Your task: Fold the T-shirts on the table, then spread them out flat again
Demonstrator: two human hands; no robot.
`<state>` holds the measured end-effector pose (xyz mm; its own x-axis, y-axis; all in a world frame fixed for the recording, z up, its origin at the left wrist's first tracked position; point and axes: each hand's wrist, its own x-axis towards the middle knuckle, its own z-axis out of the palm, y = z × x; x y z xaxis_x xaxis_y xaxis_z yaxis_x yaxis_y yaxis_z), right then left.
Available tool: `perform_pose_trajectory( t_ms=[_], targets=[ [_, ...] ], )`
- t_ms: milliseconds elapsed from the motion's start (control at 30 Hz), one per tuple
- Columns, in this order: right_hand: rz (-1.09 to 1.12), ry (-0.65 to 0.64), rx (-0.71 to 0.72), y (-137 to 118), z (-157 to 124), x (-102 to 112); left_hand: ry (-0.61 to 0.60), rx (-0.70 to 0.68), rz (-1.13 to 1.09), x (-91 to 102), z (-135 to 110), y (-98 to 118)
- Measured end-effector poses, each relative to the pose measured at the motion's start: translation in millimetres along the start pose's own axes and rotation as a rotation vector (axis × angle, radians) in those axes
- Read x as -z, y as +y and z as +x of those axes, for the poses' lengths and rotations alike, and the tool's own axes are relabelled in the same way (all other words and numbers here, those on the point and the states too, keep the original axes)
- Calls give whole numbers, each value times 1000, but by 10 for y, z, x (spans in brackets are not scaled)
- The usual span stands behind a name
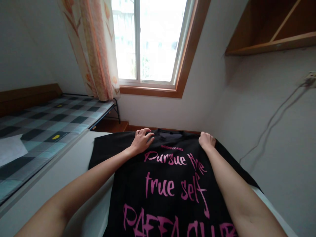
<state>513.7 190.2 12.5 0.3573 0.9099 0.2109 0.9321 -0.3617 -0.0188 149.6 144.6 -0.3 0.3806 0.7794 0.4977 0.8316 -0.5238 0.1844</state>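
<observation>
A black T-shirt [172,171] with pink lettering lies spread face up on a white surface, its collar at the far end and its sleeves out to both sides. My left hand [142,141] rests on the shirt's left shoulder beside the collar, fingers apart and slightly bent. On the other shoulder, my right hand [207,140] is closed, with the fabric pinched at the far edge. The shirt's lower part runs out of view at the bottom, and my right forearm covers part of its right side.
The white tabletop [74,158] shows left of the shirt. Beyond it stands a bed with a checked mattress [74,110] and a white sheet [12,149] on it. A window [153,42], a curtain [96,49], a wooden shelf [271,46] and a cable [271,120] are around.
</observation>
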Motion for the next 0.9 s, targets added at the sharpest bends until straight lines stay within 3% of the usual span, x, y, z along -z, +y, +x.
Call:
perform_pose_trajectory(
  t_ms=[167,300,600,800,900],
  targets=[
    [-70,4,77,-52,-147,-102,-169,8,5,222,-359,-151],
    [-76,-26,137,-58,-343,-71,-213,48,-14,354,-608,-208],
    [-27,-86,256,52,-932,-108,-208,119,24,544,-1085,-33],
    [1,-37,365,298,-1364,75,-159,193,-53,730,-1310,-28],
    [-13,-21,343,506,-1537,198,-99,272,-60,816,-1439,-62]
  ],
)
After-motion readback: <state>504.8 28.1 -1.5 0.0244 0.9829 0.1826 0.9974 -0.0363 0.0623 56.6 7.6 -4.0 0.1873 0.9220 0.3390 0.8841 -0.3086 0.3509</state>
